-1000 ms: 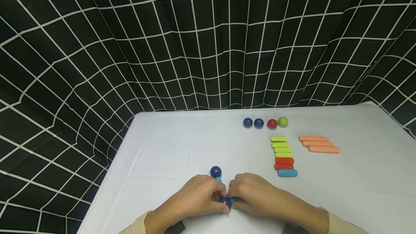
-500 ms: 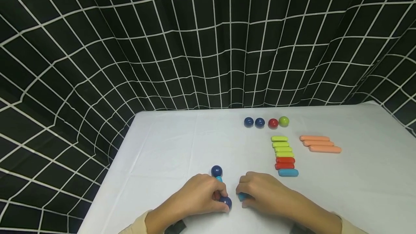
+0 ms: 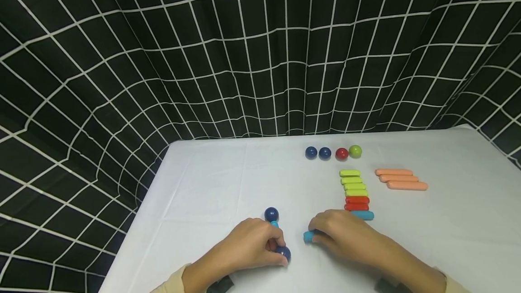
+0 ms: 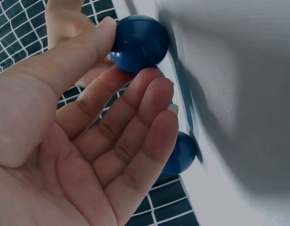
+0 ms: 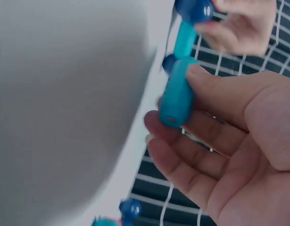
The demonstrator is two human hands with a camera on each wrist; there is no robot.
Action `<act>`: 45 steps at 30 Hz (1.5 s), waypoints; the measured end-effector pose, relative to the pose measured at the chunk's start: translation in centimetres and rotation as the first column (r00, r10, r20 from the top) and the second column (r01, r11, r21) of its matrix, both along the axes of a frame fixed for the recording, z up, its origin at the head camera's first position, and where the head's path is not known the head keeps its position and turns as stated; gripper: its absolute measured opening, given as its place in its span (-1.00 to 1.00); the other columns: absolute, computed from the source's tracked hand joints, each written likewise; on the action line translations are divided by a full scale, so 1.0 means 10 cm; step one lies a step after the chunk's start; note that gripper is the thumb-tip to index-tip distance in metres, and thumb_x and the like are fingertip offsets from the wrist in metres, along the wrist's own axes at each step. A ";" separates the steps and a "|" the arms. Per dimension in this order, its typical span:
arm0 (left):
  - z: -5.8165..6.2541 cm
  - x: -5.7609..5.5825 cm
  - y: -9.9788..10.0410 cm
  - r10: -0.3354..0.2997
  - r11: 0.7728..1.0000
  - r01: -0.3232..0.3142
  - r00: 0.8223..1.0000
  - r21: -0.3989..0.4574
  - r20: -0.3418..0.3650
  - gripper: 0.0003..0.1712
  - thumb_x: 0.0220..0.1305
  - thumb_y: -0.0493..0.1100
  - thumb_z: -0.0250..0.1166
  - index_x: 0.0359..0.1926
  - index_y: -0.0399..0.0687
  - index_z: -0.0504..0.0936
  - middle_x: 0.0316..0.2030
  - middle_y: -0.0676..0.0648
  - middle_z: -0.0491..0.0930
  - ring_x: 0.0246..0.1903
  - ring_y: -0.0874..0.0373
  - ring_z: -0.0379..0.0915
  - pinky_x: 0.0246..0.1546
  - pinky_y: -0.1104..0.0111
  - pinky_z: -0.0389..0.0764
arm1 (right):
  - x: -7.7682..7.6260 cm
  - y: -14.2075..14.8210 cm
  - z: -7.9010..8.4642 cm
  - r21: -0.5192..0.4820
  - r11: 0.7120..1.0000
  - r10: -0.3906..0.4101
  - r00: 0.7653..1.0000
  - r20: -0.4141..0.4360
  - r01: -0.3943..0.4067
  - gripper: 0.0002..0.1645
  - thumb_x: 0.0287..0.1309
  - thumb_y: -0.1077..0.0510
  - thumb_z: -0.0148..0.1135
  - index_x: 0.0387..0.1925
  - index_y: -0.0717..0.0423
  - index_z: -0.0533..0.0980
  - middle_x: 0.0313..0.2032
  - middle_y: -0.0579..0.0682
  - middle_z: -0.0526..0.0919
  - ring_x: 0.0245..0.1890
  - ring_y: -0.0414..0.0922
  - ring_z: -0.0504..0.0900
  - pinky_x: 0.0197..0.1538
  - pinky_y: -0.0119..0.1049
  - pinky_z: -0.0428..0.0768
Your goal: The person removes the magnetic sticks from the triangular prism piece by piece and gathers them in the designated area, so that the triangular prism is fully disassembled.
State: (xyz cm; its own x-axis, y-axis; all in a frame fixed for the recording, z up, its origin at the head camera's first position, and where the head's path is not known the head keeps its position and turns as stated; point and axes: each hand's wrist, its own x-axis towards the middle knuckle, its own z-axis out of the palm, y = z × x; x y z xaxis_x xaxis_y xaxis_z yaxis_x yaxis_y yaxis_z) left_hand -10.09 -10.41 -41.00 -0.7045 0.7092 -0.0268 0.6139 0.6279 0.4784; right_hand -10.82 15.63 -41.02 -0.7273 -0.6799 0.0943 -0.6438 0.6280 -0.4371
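My left hand (image 3: 254,244) pinches a dark blue ball (image 4: 141,44) between thumb and fingers, low over the white table. A light blue rod (image 3: 274,224) runs from under that hand to a second dark blue ball (image 3: 271,214) farther away. Most of this rod is hidden by the hand in the head view. To the right, my right hand (image 3: 346,237) holds another light blue rod (image 5: 178,92), apart from the left hand's ball. Its near end shows a small hole in the right wrist view.
At the back lie two dark blue balls (image 3: 318,153), a red ball (image 3: 342,153) and a green ball (image 3: 355,151). A column holds several yellow-green rods (image 3: 354,183), two red rods (image 3: 357,203) and a blue rod (image 3: 364,215). Three orange rods (image 3: 400,179) lie right of it.
My right hand has drawn its light blue rod away from the left hand's ball, to the right and slightly farther forward. My left hand stays in place on the ball.
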 end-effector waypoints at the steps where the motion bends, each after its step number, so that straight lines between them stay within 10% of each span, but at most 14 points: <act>1: 0.00 0.00 0.00 0.001 1.000 -0.001 1.000 0.001 -0.001 -0.73 0.00 0.10 0.59 -0.35 0.12 0.77 -0.55 0.35 0.52 -0.53 0.55 0.36 -0.45 0.65 0.39 | -0.01 0.03 0.02 -0.016 1.000 -0.019 1.000 -0.010 0.019 -0.83 0.10 0.15 0.50 -0.23 -0.01 0.71 -0.33 -0.34 0.67 -0.31 -0.37 0.61 -0.17 -0.28 0.66; 19: 0.00 -0.01 0.01 0.009 1.000 -0.009 1.000 -0.005 -0.010 -0.72 0.00 0.10 0.59 -0.34 0.11 0.76 -0.55 0.34 0.52 -0.53 0.55 0.35 -0.44 0.64 0.39 | 0.05 0.58 -0.01 -0.039 0.974 -0.226 0.947 -0.227 0.223 -0.63 -0.21 0.33 0.63 -0.37 -0.11 0.68 -0.35 -0.37 0.62 -0.28 -0.26 0.58 -0.15 -0.20 0.64; 45: -0.02 0.00 0.00 -0.004 1.000 0.005 1.000 0.008 -0.019 -0.74 0.03 0.09 0.58 -0.32 0.11 0.76 -0.56 0.36 0.48 -0.55 0.53 0.33 -0.47 0.62 0.38 | 0.06 0.78 -0.08 0.116 0.934 -0.307 0.927 -0.215 0.337 -0.68 -0.27 0.29 0.67 -0.46 -0.06 0.69 -0.41 -0.26 0.64 -0.34 -0.19 0.59 -0.16 -0.10 0.67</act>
State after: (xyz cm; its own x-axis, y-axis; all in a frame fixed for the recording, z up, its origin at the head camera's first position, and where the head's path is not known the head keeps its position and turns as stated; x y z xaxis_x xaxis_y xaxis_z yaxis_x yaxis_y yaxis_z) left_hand -10.07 -10.39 -41.23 -0.7017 0.7125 -0.0079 0.6255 0.6213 0.4719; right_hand -10.23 23.42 -41.83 -0.8874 -0.4289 0.1689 -0.4577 0.8633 -0.2125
